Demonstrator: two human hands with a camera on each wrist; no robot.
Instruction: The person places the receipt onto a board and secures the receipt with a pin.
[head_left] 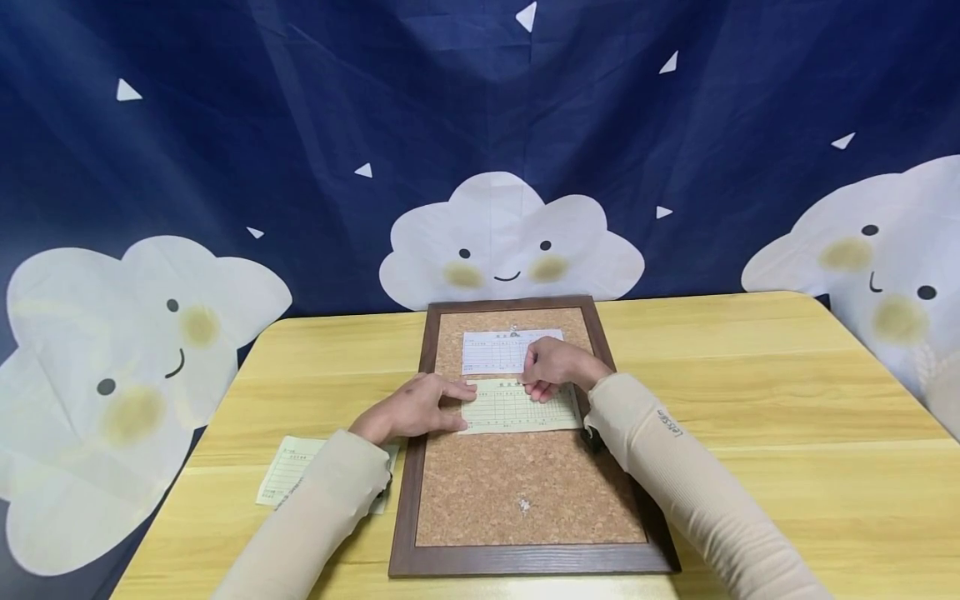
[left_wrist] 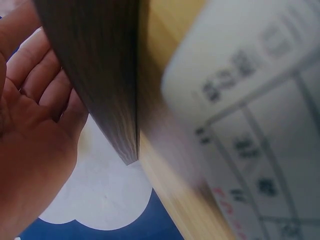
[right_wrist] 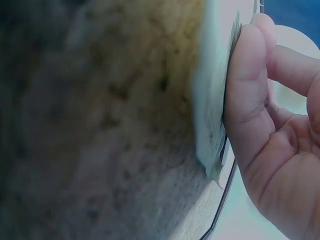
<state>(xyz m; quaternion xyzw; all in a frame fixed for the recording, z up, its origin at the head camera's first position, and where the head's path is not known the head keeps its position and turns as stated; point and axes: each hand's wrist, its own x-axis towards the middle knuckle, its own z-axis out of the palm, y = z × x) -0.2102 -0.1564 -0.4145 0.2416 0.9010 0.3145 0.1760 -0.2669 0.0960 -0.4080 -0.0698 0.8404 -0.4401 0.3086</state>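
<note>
A brown-framed cork board (head_left: pixel 480 475) lies on the table. On it, a white printed slip (head_left: pixel 491 354) lies above a pale green printed slip (head_left: pixel 498 408). My left hand (head_left: pixel 420 406) rests across the board's left frame, fingers straight, tips touching the green slip's left edge. With thumb and finger brought together, my right hand (head_left: pixel 562 367) pinches something small, mostly hidden, at the green slip's top edge; its other fingertips rest on the slip. The right hand (right_wrist: pixel 275 110) also shows beside the slip's edge (right_wrist: pixel 212 110) in the right wrist view.
More pale green slips (head_left: pixel 288 467) lie on the table left of the board, partly under my left sleeve. A few small clear bits, perhaps pushpins (head_left: pixel 524 505), sit on the lower cork. Behind the wooden table (head_left: pixel 750 400) hangs a blue cloud-patterned cloth (head_left: pixel 480 100).
</note>
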